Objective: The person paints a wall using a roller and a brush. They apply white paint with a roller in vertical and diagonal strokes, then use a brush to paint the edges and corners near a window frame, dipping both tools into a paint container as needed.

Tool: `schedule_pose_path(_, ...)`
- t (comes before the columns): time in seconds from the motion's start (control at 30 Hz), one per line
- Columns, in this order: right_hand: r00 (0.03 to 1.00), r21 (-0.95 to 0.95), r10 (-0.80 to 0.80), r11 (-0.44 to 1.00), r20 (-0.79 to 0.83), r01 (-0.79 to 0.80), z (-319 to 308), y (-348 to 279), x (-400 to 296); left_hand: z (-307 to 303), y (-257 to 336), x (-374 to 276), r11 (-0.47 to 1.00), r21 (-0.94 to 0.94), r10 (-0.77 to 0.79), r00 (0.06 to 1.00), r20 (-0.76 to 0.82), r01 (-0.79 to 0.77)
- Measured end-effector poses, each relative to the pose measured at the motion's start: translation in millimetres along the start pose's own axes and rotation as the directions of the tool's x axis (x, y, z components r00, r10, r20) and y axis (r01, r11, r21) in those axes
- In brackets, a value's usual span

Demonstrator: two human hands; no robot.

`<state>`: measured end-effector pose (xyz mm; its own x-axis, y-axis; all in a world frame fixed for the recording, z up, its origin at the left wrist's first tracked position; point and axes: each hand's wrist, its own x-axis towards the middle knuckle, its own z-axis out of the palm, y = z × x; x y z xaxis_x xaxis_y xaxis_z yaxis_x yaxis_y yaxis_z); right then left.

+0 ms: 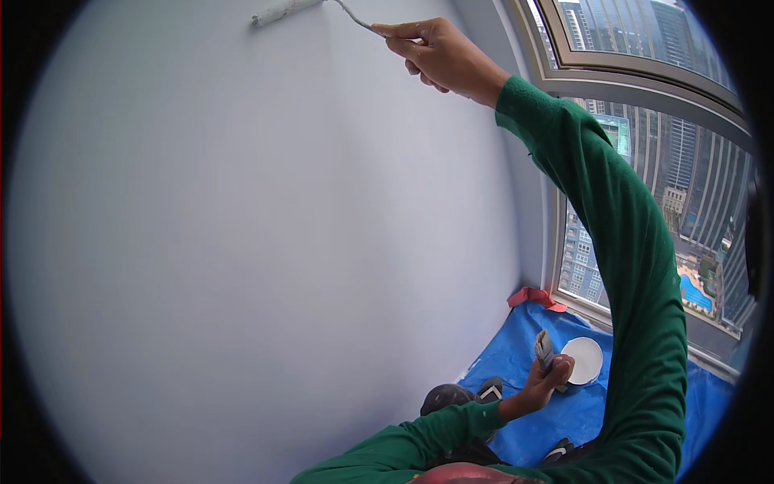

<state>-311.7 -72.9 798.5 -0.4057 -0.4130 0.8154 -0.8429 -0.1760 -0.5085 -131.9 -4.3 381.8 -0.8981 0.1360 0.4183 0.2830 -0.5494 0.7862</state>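
Observation:
My right hand (444, 57) is raised high at the top of the view, its fingers closed around the end of a paint roller. The roller's bent metal frame (354, 15) runs up and left to a white roller cover (284, 10), which lies against the pale wall (272, 212). Low down, my left hand (541, 384) grips a paintbrush (543, 348) with its bristles pointing up. Just to the right of the brush stands a round container of white paint (583, 361), partly hidden by that hand.
Blue plastic sheeting (520, 339) covers the floor around my feet. A red cloth or paper piece (537, 298) lies in the corner. On the right, a framed window (641, 78) looks out on tall buildings, with a sill along its base.

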Motion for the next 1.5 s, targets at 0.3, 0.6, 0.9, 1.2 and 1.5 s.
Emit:
schedule_pose_path(0.3,0.997,0.034,-0.078,0.996,-0.013,0.079,-10,-35,57,-7,4,7,0.993,-0.019,0.118,0.992,0.051,-0.117)
schedule_pose_path(0.6,0.994,0.025,0.100,0.995,0.045,-0.101,32,69,-142,-19,21,-2,0.957,0.174,0.207,0.968,0.143,-0.230)
schedule_pose_path(0.9,0.957,-0.022,0.249,0.968,0.150,-0.249,59,140,-312,-10,27,-3,0.978,0.137,0.141,0.982,0.122,-0.157)
schedule_pose_path(1.2,0.801,-0.278,0.489,0.868,0.345,-0.410,66,198,-450,5,4,-5,0.995,0.082,-0.067,0.994,0.090,0.060)
schedule_pose_path(1.5,0.636,-0.433,0.627,0.776,0.450,-0.458,88,249,-533,20,-7,11,0.930,-0.049,-0.363,0.932,0.025,0.363)
